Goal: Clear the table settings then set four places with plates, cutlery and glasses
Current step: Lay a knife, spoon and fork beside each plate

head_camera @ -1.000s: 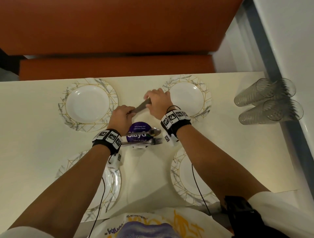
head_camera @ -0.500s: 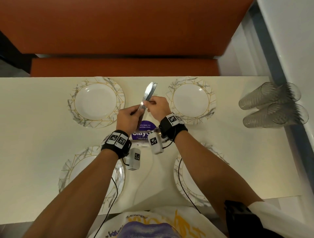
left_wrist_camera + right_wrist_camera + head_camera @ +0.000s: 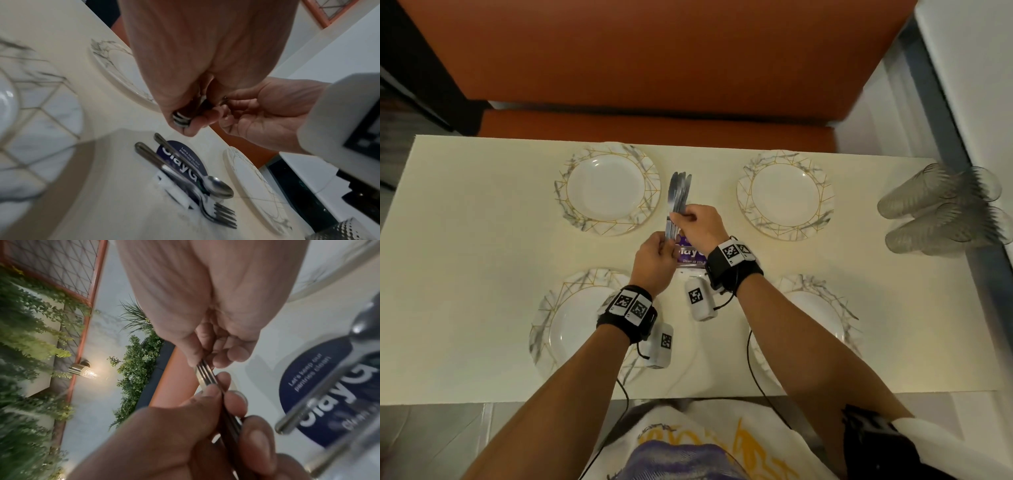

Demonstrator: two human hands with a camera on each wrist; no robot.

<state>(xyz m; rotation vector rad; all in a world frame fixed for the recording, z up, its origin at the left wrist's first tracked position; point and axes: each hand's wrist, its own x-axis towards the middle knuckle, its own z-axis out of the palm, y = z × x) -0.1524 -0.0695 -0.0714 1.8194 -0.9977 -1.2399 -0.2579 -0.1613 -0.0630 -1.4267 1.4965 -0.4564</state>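
Note:
Both hands hold a bundle of steel knives (image 3: 679,195) upright over the table's middle, blades pointing to the far side. My left hand (image 3: 666,242) grips the handles low down, and their ends (image 3: 180,120) show under its fingers. My right hand (image 3: 684,219) pinches the bundle higher up, its fingertips (image 3: 205,368) on the metal. Marble-rimmed white plates lie at far left (image 3: 607,188), far right (image 3: 786,195), near left (image 3: 571,325) and near right (image 3: 822,315). A spoon (image 3: 218,186) and a fork (image 3: 223,216) lie on a purple sign (image 3: 185,155).
Several clear ribbed glasses (image 3: 941,212) lie stacked on their sides at the table's right edge. An orange bench (image 3: 654,130) runs along the far side. Bare cream tabletop (image 3: 465,240) lies to the left. Wrist-camera cables hang over the near edge.
The knives were lifted from lying low near the sign to upright between the far plates. My right hand shifted up the bundle, and the head view moved back.

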